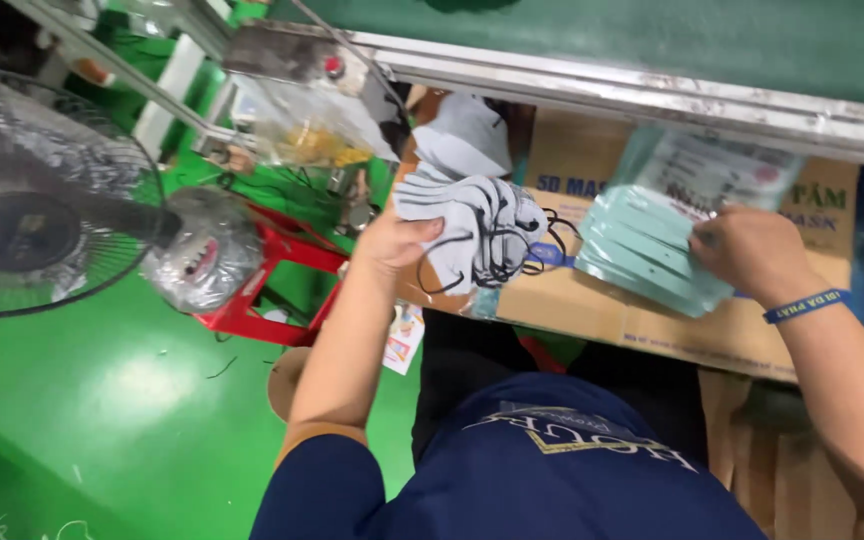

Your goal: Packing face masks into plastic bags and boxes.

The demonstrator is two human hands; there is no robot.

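Cardboard box (592,300) lies flat as the work surface, under a metal rail (652,95) with a green belt (702,35) beyond it.

Head view, the only one:
- Left hand (392,240) at the box's left edge, closed on a fanned stack of white face masks (472,225); thumb on top, fingers hidden beneath. Black ear loops (497,262) hang loose and tangled off the stack's near side.
- More white masks (467,135) lie just beyond, near the box's far left corner.
- Right hand (752,250) toward the box's right edge, clamped on a stack of pale green flat packs (642,250); fingers curled over the stack's right end. A clear printed bag (712,170) sits touching the stack on its far side; whether the packs are partly inside it, cannot tell.
- Blue wristband (802,305) on the right wrist.

Risks, as judgement:
- Dangling loops could snag on one another or on the box edge, dragging masks out of the fan.
- Fanned masks overhang the left edge; a slack grip could drop some to the green floor (132,400).
- Green packs are splayed and could slide apart.

Pose: both forearms reach forward from the body, elbows bent, left wrist straight, right wrist turned inward, palm down.

Off the box: wire fan (22,200) and red stool (272,280) to the left.
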